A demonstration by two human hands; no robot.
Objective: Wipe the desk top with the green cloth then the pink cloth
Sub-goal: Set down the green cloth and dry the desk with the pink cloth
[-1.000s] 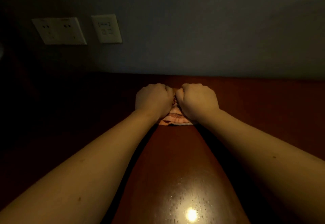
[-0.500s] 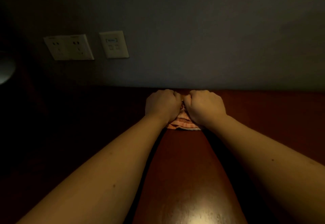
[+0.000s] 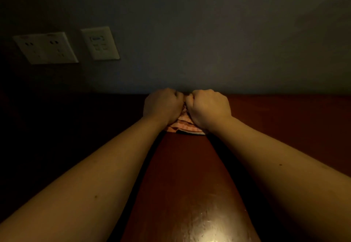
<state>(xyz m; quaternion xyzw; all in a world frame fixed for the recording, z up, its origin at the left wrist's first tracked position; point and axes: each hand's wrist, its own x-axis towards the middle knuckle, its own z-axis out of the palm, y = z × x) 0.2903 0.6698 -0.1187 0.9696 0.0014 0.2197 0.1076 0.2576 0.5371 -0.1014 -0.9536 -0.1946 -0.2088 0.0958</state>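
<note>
Well, from the head camera, both forearms reach straight out over the dark red-brown bench (image 3: 186, 175) toward twelve o'clock, where it meets the grey wall (image 3: 228, 32). The left hand (image 3: 163, 107) and the right hand (image 3: 209, 108) sit side by side there, knuckles up and nearly touching each other. Both are balled into fists on the pink cloth (image 3: 185, 127), with the fingers curled down into it so that they hold it bunched against the bench. Only a small part of the cloth shows: a striped pink and pale edge poking out at six o'clock of the two fists, between the wrists, lying flat on the wood. How far the cloth spreads under the hands cannot be told. The room is dim, and the bench at nine o'clock of the arms falls into deep shadow. A bright glare (image 3: 210, 230) shines on the polished wood near the bottom edge, at six o'clock. On the wall at ten o'clock are a double socket plate (image 3: 45, 48) and, just beside it to the right, a smaller switch plate (image 3: 100, 43).
</note>
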